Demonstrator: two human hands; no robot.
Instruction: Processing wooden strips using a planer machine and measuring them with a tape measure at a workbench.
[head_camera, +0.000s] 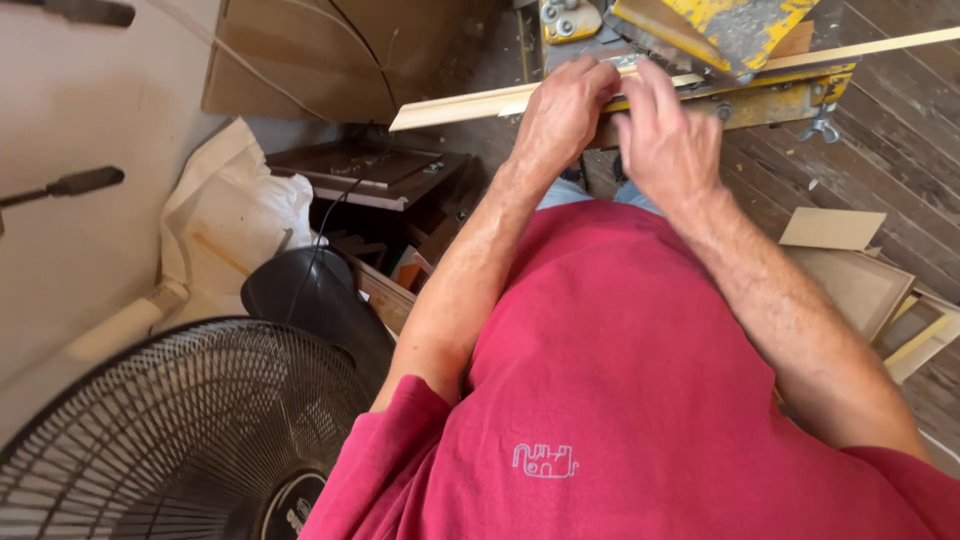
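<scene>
Worn dark floorboards (900, 130) run under me toward two o'clock. At nine o'clock I see a pale wall (90, 100), at seven a black fan (190, 430). A low dark cabinet (370, 170) stands at eleven, cardboard (320, 50) leaning behind it.

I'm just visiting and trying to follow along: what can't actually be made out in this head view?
- Yellow saw: its upper part is cut off by the top edge.
- Wooden strip: its middle is hidden under the left hand and right hand.
- Fingers: the tips curl out of sight behind the strip.
- Black fan: cut off by the bottom edge.
- Floor near the feet: hidden by the red shirt.
</scene>
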